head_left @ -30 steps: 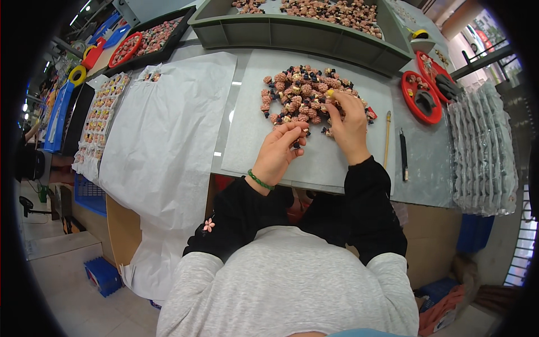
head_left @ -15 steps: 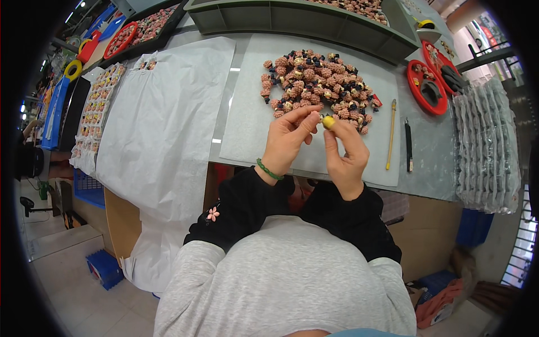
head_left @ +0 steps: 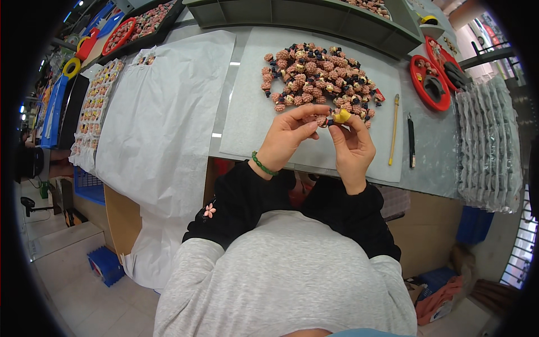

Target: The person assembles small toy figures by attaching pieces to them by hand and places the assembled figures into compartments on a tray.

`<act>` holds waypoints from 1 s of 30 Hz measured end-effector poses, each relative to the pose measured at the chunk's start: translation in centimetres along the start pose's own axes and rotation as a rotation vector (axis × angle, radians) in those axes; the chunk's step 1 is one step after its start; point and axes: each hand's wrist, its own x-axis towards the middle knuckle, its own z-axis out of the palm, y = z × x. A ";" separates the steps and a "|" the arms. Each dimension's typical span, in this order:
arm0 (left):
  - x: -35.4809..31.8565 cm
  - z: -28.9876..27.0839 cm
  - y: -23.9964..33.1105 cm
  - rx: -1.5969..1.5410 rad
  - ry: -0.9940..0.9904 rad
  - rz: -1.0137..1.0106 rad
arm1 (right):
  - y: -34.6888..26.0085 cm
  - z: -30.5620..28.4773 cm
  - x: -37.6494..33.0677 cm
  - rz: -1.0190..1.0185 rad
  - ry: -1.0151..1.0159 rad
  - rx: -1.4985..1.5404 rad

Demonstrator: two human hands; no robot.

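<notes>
My left hand [head_left: 289, 136] and my right hand [head_left: 351, 143] meet just in front of a heap of small pink knobbly pieces [head_left: 317, 76] with black and yellow bits. Between their fingertips they pinch one small piece [head_left: 324, 120] with a dark end. A yellow cover [head_left: 342, 115] sits on a finger of my right hand. A green bead bracelet [head_left: 261, 165] circles my left wrist. Both hands hover over a pale grey mat [head_left: 247, 112] near the table's front edge.
A yellow pencil [head_left: 393, 129] and a black pen [head_left: 411, 140] lie right of the mat. Red round trays [head_left: 428, 81] and stacked clear blister packs [head_left: 488, 146] stand further right. White paper sheets [head_left: 157, 112] cover the left. A green bin [head_left: 314, 19] runs along the back.
Both hands have drawn back from the heap toward the table's front edge, carrying one small piece, and now hold it between their fingertips.
</notes>
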 end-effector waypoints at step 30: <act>0.5 2.2 -0.1 0.236 0.029 0.148 | -0.1 -0.3 0.4 0.136 0.121 -0.023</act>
